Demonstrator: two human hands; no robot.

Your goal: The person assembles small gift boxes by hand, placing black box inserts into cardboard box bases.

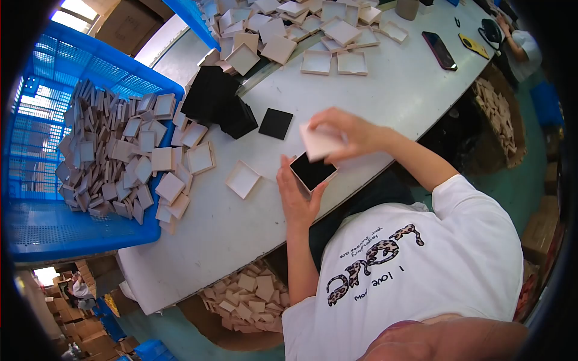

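My left hand [298, 195] holds a small pale box tray [313, 172] at the table's front edge, thumb and fingers on its sides. Its inside is black. Just above it, my right hand [349, 133] grips a pale pink box lid [322, 142], slightly blurred by motion and tilted over the tray's far side. A square black pad [276, 124] lies flat beyond them. To its left stand stacks of black pads [212, 96]. An open pale box piece [242, 179] rests on the table left of my left hand.
A blue crate [45, 231] full of pale box pieces is at the left. More pieces [340, 30] are heaped at the back. A phone [439, 51] lies at the right of the white table [223, 240]. Cartons of pieces [247, 301] stand below. Other people are farther off.
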